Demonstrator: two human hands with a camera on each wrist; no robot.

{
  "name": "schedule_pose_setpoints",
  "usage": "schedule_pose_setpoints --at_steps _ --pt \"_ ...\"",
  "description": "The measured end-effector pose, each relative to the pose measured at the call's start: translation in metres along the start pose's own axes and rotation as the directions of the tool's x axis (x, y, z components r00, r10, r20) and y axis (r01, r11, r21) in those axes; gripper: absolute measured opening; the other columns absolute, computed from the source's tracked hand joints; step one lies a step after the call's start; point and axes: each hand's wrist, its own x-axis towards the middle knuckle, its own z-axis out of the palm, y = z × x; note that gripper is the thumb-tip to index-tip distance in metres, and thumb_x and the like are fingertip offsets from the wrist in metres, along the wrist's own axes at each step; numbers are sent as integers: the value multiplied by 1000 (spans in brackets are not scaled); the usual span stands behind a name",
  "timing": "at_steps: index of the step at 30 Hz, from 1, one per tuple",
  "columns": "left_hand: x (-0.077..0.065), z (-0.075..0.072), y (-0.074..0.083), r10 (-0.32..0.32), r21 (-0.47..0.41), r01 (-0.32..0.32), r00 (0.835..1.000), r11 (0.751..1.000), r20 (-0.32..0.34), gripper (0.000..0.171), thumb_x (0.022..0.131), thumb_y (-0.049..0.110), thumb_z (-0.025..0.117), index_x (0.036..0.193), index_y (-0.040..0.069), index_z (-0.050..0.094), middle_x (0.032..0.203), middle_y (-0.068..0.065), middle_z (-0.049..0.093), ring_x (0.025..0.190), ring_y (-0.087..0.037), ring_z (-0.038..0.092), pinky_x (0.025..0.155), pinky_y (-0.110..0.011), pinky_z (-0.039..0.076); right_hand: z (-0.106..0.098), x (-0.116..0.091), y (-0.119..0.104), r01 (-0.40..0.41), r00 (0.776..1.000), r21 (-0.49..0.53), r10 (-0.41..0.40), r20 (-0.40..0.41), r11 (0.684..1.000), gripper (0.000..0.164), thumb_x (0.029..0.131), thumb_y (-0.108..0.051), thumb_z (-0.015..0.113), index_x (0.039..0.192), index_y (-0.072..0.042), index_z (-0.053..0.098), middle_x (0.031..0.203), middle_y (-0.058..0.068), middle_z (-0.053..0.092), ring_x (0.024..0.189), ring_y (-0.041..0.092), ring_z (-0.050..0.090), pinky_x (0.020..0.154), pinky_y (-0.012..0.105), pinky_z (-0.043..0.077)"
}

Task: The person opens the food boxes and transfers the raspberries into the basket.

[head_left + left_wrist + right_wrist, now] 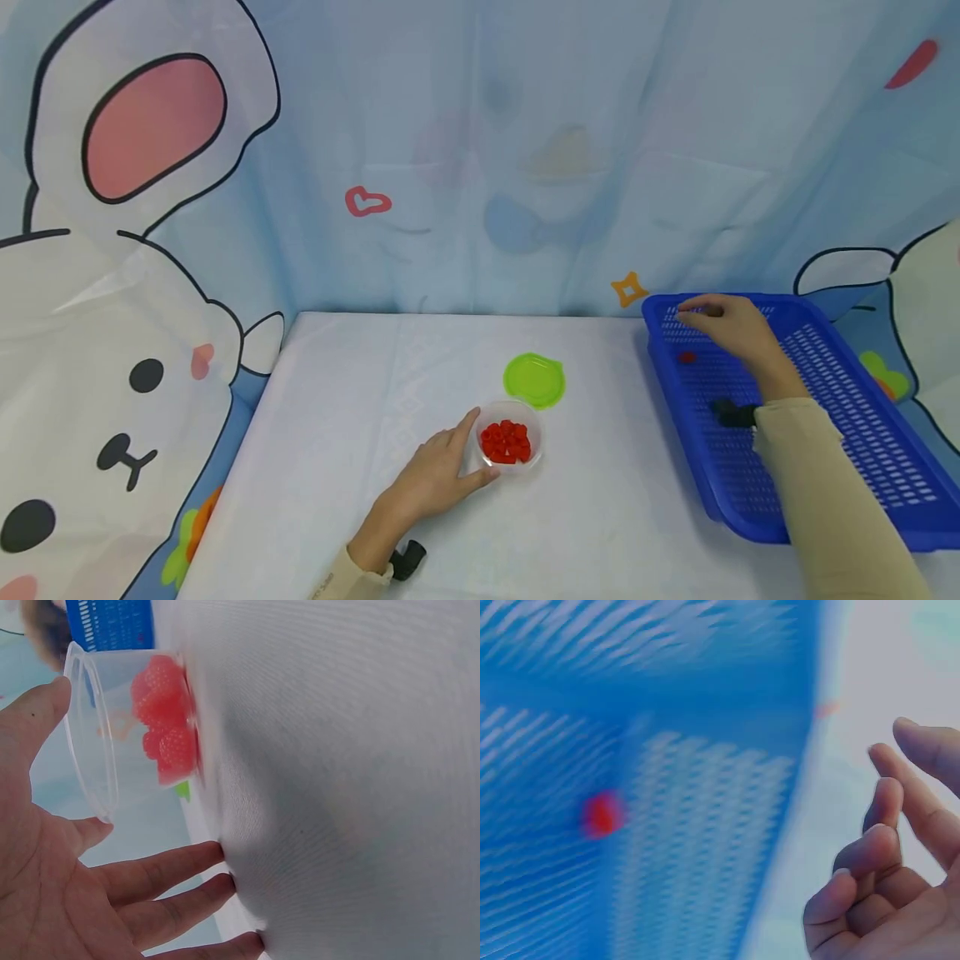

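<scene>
A clear plastic cup with several red raspberries in its bottom stands upright on the white table. My left hand is beside it, thumb and index finger spread and touching its rim; in the left wrist view the other fingers stretch out with their tips at the tablecloth. A green lid lies flat just behind the cup. Over the far left part of the blue basket is my right hand, fingers loosely bent, nothing between them. One red raspberry, blurred, lies in the basket below it.
The blue basket stands at the table's right side, its raised rim around perforated walls. A printed blue curtain hangs behind the table's back edge. Black camera mounts sit at both wrists.
</scene>
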Motion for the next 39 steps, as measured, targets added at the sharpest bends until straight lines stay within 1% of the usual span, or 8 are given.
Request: schedule_pose_setpoints --at_steps 3,7,10,15,22,26,31,39 --pt "-1 0 -1 -5 7 5 1000 1000 -3 92 90 58 66 160 17 22 142 -16 51 128 -34 50 100 -54 44 3 -12 -35 82 997 -10 -82 -12 997 55 99 -48 58 133 -4 62 113 21 57 92 35 51 68 46 42" --pt "0 0 -3 5 8 -5 1000 1000 -8 93 90 61 64 160 17 21 143 -17 51 129 -34 50 101 -53 44 13 -30 -75 152 988 12 -152 -17 988 46 99 -43 62 128 -9 66 106 14 59 77 30 50 56 39 42" --pt "2 0 -3 8 9 -7 1000 1000 -8 93 91 62 63 161 18 21 143 -17 51 129 -34 50 102 -53 43 24 -41 -96 198 980 28 -198 -4 980 39 99 -39 64 125 -10 69 103 12 59 73 27 50 54 37 42" --pt "3 1 -4 11 9 -11 1000 1000 -8 93 91 61 63 161 18 20 142 -17 51 129 -33 50 102 -53 43 51 -52 -118 279 960 35 -280 25 960 31 98 -32 67 119 -10 72 98 10 59 69 24 50 56 35 41" --pt "2 0 -4 10 13 -10 1000 1000 -12 92 91 61 63 160 17 21 142 -17 51 128 -34 50 102 -53 43 105 -53 -130 380 921 104 -386 46 919 18 93 -17 73 110 -8 75 87 5 62 70 23 50 57 31 42" --pt "2 0 -5 13 14 -13 1000 1000 -14 93 91 62 63 160 17 21 142 -16 51 128 -33 50 102 -52 43 132 -56 -132 383 914 159 -398 75 910 18 92 -16 74 108 -8 76 86 3 60 74 23 51 59 31 44" --pt "1 1 -5 17 16 -17 1000 1000 -13 92 91 63 62 160 17 21 142 -16 52 128 -33 51 103 -52 43 161 -56 -125 426 889 205 -449 84 881 16 90 -16 77 105 -11 77 91 3 59 80 22 49 64 33 44" --pt "0 1 -5 26 19 -26 1000 999 -13 92 91 63 61 160 17 21 143 -16 51 129 -34 51 102 -52 43 195 -57 -107 405 886 239 -443 135 882 13 87 -15 79 99 -14 80 96 9 56 89 29 45 66 36 37"
